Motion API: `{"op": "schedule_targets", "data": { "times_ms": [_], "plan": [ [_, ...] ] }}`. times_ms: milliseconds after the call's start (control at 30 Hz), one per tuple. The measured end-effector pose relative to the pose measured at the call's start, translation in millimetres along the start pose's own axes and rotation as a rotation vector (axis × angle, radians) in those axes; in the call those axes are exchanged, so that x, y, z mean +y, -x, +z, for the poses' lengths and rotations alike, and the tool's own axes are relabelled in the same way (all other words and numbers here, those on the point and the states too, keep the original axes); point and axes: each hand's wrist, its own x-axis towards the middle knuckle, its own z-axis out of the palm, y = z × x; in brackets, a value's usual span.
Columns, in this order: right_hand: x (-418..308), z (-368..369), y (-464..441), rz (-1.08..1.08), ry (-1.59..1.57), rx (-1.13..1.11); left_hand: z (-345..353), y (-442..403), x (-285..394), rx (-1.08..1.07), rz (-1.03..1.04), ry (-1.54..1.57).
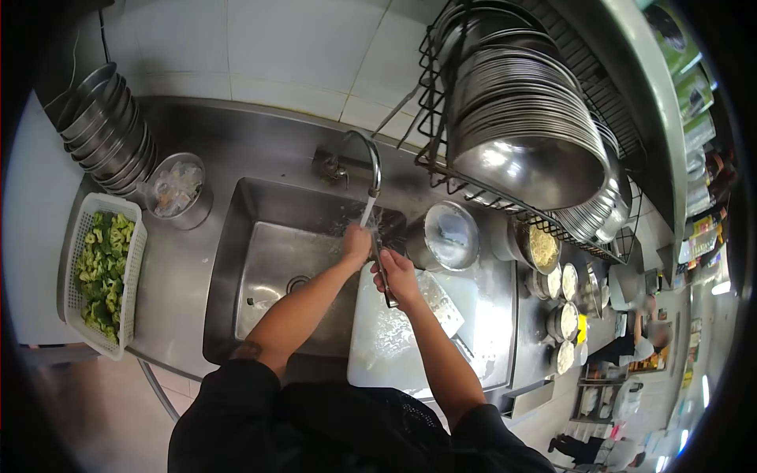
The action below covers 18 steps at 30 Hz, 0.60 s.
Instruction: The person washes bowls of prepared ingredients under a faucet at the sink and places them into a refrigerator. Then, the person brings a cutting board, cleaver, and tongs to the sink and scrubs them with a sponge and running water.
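Water runs from the curved faucet (374, 169) onto my left hand (357, 241), which is over the right side of the steel sink (272, 260). My right hand (397, 277) is closed round the dark handle of a utensil (386, 290) that points up toward the stream. Its far end is blurred by splashing water, and the fingers of my left hand are hidden there. Below my right hand a wet white cutting board (371, 347) lies beside the sink, with a broad metal blade (441, 303) on it.
A white basket (136, 272) of broccoli (102, 276) stands at the left, near a metal pot (193, 213) and stacked bowls (110, 130). Above right, a wire rack (449, 185) holds steel bowls (520, 165). Food containers (564, 319) line the right counter; two people are farther off.
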Motion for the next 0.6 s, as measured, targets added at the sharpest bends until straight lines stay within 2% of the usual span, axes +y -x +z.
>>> {"op": "schedule_targets", "data": {
  "times_ms": [67, 100, 133, 200, 233, 267, 300, 333, 367, 400, 433, 467, 533, 600],
  "plan": [
    [-0.4, 0.1, 11.0, 0.050, 0.050, -0.013, -10.8, -9.7, 8.9, -0.132, -0.061, 0.077],
    [-1.8, 1.0, 10.5, 0.057, 0.084, 0.001, -2.8, -28.4, -15.1, -0.236, 0.033, 0.047],
    [-6.5, 0.0, 10.2, 0.053, 0.111, 0.024, -3.5, -24.1, -13.8, -0.247, 0.033, 0.049],
    [-19.8, -15.9, 19.3, 0.086, 0.131, 0.017, 1.5, -7.3, 1.5, -0.187, -0.236, 0.231],
    [-22.5, -26.3, 25.5, 0.019, 0.262, 0.004, 5.3, -2.4, -6.0, -0.256, -0.338, 0.488],
    [-24.3, -38.3, 32.3, -0.040, 0.397, -0.014, -2.7, -1.8, -4.9, -0.282, -0.338, 0.486],
    [-32.4, -66.9, 38.9, -0.002, 0.493, -0.054, -14.5, -0.1, -7.4, -0.505, -0.396, 0.483],
    [-50.5, -81.4, 54.9, -0.061, 0.580, 0.030, -24.3, 1.5, -7.4, -0.719, -0.451, 0.486],
    [-59.6, -108.4, 64.5, -0.094, 0.657, 0.127, -29.4, 2.7, -8.1, -0.725, -0.458, 0.496],
    [-74.9, -124.6, 74.5, -0.190, 0.719, 0.198, -34.7, 3.6, -8.7, -0.626, -0.420, 0.452],
    [-89.1, -144.2, 78.4, -0.135, 0.820, 0.241, -39.4, 3.4, -9.8, -0.528, -0.376, 0.404],
    [-99.0, -163.7, 77.9, -0.093, 1.006, 0.241, -37.3, 3.6, -16.0, -0.531, -0.371, 0.407],
    [-109.4, -181.3, 53.9, 0.224, 1.171, 0.046, -13.0, 3.4, -39.6, -0.405, -0.319, 0.324],
    [-102.0, -184.1, 11.5, 0.199, 1.383, -0.024, 6.4, 6.5, -46.7, -0.428, -0.310, 0.336]
  ]
}}
